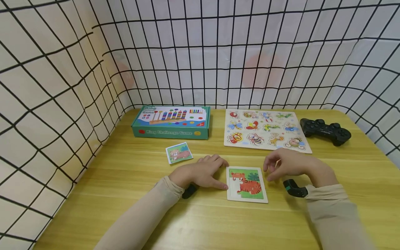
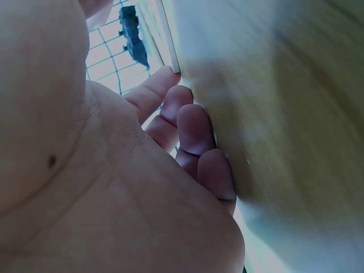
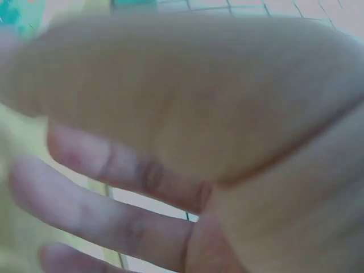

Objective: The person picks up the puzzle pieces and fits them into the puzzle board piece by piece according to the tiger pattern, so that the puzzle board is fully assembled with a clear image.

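Observation:
A small tiger jigsaw puzzle in a white tray [image 1: 233,195] lies flat on the wooden table, with bare white patches along the picture's left side and lower left. My left hand [image 1: 204,171] rests on the table at the tray's left side, index fingertip and thumb touching its edge. In the left wrist view, the fingers [image 2: 195,128] are slightly bent against the tabletop. To the right of the tray is my right hand [image 1: 292,163], fingers loosely bent and nothing between them; the right wrist view shows its blurred fingers [image 3: 102,210] spread apart.
A picture card [image 1: 179,152] of a similar animal lies beyond my left hand. Behind it stands a green Ring Challenge Game box [image 1: 170,132]. A wooden insect puzzle board [image 1: 265,130] and a black game controller [image 1: 325,131] lie at the back right. Black netting [image 1: 203,45] surrounds the table.

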{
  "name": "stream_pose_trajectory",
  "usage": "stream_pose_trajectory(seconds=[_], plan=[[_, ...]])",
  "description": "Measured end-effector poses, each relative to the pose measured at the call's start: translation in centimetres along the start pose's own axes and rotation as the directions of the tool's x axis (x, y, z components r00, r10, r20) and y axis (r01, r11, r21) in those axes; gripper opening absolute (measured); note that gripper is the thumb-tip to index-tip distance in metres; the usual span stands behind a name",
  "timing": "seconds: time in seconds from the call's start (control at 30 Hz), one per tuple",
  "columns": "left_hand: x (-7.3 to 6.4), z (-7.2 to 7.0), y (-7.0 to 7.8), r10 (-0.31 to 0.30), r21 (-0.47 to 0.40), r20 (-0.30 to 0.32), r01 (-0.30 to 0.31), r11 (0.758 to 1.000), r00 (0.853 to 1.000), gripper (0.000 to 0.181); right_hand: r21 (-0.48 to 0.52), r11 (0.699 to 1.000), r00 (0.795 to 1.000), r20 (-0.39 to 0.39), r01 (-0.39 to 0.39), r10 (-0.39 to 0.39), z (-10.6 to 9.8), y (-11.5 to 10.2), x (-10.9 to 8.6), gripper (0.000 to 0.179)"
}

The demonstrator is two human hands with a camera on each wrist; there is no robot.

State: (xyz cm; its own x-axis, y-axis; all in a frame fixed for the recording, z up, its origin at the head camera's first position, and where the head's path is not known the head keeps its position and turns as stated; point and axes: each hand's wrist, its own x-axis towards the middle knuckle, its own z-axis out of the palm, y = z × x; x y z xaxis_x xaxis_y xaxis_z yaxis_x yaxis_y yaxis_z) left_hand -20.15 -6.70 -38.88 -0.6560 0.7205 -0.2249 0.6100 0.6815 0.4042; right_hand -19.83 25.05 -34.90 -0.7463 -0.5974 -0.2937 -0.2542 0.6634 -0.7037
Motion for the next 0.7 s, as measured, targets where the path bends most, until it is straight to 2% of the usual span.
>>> stream_pose_trajectory(seconds=[0.17,0.27,0.5,0.7], plan=[[0.0,0.0,0.0,0.001,0.002,0.000,-0.001,1.000,1.000,0.073,-0.017,1.000,0.993,-0.119,-0.021,0.019,-1.7,1.6,-1.8,0.024],[0.0,0.0,0.0,0.002,0.000,-0.001,-0.002,1.000,1.000,0.073,-0.011,0.999,0.986,-0.165,-0.032,0.030,-2.3,2.3,-2.4,0.026],[-0.1,0.0,0.1,-0.008,-0.005,0.003,0.008,1.000,1.000,0.073,0.017,0.998,0.982,-0.179,-0.052,0.054,-2.5,3.4,-2.7,0.035],[-0.1,0.0,0.2,-0.013,-0.003,0.001,0.013,1.000,1.000,0.073,-0.026,0.994,0.977,-0.191,-0.106,0.099,-2.3,4.2,-2.5,0.044]])
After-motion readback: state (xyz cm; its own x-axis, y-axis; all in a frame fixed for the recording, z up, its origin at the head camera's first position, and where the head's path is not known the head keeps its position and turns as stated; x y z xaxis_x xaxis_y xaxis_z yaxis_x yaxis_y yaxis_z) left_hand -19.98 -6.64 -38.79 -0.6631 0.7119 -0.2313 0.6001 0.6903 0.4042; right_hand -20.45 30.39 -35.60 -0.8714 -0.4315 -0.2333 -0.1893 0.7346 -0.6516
